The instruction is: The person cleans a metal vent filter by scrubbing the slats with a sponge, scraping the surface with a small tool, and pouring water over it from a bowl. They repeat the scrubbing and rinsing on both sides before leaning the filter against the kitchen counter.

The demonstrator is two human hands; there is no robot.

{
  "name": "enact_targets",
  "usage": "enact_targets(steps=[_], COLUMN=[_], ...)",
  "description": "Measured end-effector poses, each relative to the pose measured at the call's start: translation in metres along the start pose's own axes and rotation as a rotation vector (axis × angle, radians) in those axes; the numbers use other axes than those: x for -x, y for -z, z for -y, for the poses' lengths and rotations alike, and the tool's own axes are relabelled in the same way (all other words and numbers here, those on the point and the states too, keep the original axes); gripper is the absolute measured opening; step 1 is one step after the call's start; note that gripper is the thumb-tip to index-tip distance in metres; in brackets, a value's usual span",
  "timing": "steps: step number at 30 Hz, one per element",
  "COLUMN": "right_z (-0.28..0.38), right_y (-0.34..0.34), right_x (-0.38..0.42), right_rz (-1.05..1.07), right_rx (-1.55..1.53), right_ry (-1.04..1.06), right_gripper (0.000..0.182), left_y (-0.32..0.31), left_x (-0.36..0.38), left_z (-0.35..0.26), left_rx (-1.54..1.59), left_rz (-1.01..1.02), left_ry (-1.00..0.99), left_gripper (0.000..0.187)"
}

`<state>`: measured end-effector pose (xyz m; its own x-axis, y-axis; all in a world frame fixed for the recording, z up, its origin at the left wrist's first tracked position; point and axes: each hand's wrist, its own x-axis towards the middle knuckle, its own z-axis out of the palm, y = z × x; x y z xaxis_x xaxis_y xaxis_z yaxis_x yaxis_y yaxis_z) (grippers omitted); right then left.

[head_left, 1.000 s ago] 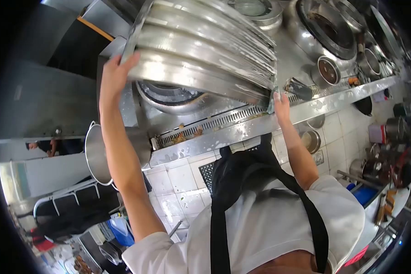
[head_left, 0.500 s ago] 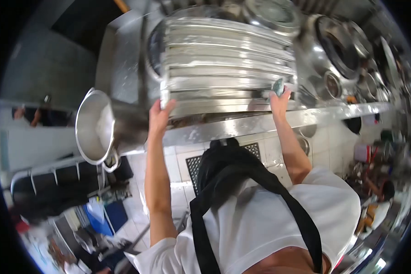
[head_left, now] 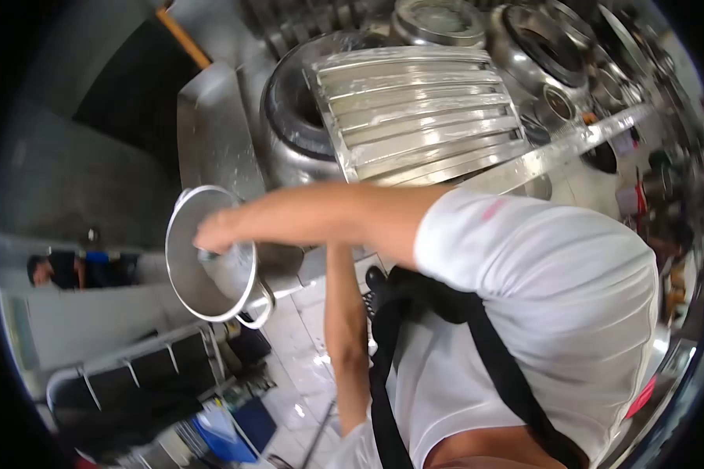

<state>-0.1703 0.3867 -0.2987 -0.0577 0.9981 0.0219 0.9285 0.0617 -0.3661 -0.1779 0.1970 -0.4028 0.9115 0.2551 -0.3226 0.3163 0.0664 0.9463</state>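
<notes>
My right hand (head_left: 219, 232) is inside the mouth of a tall metal pot (head_left: 181, 277), closed on a greenish scouring pad (head_left: 206, 255) that shows only in part below the fingers. My right arm crosses in front of me and covers my left hand completely; only the left forearm (head_left: 346, 328) shows beneath it. A wet, slatted metal hood filter (head_left: 426, 109) lies tilted over the steel cooking range, its near edge by the front rail. Whether my left hand touches it is hidden.
A large round wok burner (head_left: 289, 117) lies left of the filter, with more burners (head_left: 540, 47) at the back right. The range's steel front rail (head_left: 563, 152) runs along the right. A person (head_left: 59, 270) is in the far left background.
My right hand has left the filter's right edge and swung left into the pot with the pad. The left hand has become hidden behind my right arm. The view has turned.
</notes>
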Motion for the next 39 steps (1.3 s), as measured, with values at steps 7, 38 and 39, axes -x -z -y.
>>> enact_targets(steps=[7, 38, 39], right_z=[0.039, -0.101, -0.102], right_y=[0.032, 0.007, 0.009], right_x=[-0.008, 0.451, 0.461], right_rz=[0.395, -1.011, -1.127], right_rx=[-0.264, -0.218, -0.145], right_ry=[-0.284, -0.55, -0.41], right_gripper=[0.03, 0.037, 0.041], left_y=[0.011, -0.069, -0.072], left_x=[-0.019, -0.095, -0.099], left_z=[0.043, -0.122, -0.141], left_rx=[0.28, -0.055, -0.067], left_rz=[0.12, -0.005, 0.001], left_ry=[-0.23, -0.075, -0.087], left_gripper=[0.04, 0.069, 0.069])
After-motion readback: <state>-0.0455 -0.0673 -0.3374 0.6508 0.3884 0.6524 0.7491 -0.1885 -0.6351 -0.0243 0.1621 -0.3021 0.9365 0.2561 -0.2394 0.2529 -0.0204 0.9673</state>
